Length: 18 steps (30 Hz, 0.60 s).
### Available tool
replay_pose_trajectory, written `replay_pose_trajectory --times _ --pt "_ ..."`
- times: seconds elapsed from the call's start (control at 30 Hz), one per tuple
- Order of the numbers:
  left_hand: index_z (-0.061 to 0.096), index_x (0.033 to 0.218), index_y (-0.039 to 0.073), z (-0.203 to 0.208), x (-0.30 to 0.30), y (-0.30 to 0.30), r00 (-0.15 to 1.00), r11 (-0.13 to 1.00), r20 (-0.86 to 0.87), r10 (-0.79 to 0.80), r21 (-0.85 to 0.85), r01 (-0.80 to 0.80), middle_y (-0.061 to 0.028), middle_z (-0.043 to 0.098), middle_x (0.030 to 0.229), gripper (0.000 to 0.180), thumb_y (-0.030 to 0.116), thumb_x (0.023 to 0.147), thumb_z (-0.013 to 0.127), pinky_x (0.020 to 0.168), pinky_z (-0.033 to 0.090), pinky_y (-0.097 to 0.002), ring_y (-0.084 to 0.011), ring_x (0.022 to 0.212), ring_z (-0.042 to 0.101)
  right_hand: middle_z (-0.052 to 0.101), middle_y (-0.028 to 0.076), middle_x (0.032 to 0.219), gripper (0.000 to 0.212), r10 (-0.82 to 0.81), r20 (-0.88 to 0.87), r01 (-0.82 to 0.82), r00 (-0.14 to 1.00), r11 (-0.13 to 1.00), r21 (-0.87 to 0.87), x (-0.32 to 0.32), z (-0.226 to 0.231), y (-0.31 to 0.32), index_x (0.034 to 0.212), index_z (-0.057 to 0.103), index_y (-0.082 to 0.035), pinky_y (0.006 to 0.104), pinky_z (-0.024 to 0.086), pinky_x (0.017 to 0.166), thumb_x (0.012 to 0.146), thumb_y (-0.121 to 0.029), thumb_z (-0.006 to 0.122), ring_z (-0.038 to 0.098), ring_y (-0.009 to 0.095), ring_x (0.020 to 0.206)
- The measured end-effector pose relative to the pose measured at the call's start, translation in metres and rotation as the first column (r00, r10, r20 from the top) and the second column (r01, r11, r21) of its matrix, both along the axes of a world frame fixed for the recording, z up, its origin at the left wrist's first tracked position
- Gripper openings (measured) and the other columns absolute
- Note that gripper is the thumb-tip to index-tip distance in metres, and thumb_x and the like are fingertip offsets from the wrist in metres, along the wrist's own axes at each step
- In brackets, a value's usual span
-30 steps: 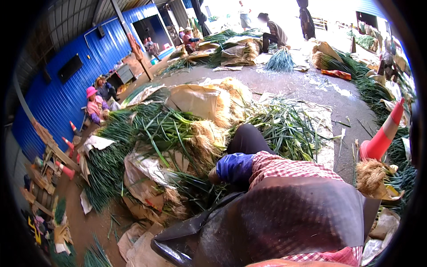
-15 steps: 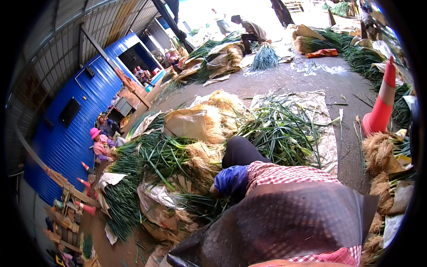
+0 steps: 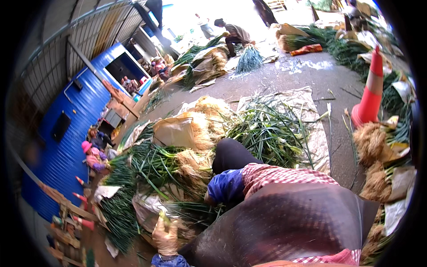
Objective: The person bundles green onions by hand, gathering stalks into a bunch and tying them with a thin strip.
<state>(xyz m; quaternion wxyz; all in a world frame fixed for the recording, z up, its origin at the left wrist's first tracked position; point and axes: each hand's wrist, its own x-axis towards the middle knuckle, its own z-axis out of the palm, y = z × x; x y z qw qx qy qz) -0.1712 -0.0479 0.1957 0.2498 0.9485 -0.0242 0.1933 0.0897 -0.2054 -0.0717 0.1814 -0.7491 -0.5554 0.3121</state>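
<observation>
My left hand (image 3: 165, 236), in a tan glove with a blue sleeve cuff, is raised at the lower middle. Its fingers point up and look apart, with a yellow-green tip on them. Beside it lie green onions (image 3: 193, 209) on crumpled pale sheeting (image 3: 149, 211). My right hand (image 3: 208, 198) shows only as a small patch past the blue sleeve (image 3: 225, 186), at the edge of these onions; its fingers are hidden. Farther off are bundles with tan roots (image 3: 190, 164) and a loose heap of green onions (image 3: 267, 133) on a pale cloth (image 3: 318, 127).
A traffic cone (image 3: 370, 91) stands at right beside more root bundles (image 3: 371, 142). My dark apron (image 3: 275, 222) and bent knee (image 3: 233, 155) fill the near side. Other people sit along the blue wall (image 3: 58, 164); another person (image 3: 235, 33) bends over onions at the back.
My left hand has come into view from the lower edge. The view has shifted, so the scene sits slightly farther left. My right arm stays by the onions.
</observation>
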Motion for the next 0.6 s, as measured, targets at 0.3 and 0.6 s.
replay_pose_trajectory --times 0.3,0.6 --pt "0.058 0.123 0.000 -0.145 -0.114 0.158 0.749 0.732 0.023 0.662 -0.233 -0.640 -0.0185 0.063 0.112 0.053 0.025 0.078 0.072 0.094 0.044 -0.0407 -0.0333 0.103 0.059 0.067 0.012 0.086 0.016 0.020 0.035 -0.013 0.999 0.984 -0.177 0.020 -0.011 -0.009 0.079 0.068 -0.005 0.0385 0.054 0.071 0.081 -0.019 0.060 0.065 0.028 0.078" --pt "0.057 0.123 -0.002 -0.232 -0.171 0.203 0.505 0.478 -0.361 0.784 -0.167 -0.862 -0.0183 0.062 0.116 0.048 0.022 0.083 0.066 0.096 0.043 -0.0392 -0.0314 0.107 0.058 0.067 0.012 0.084 0.015 0.220 0.092 -0.187 0.971 0.942 -0.279 -0.017 -0.054 0.099 0.078 0.068 -0.004 0.0386 0.054 0.070 0.081 -0.018 0.061 0.065 0.028 0.076"
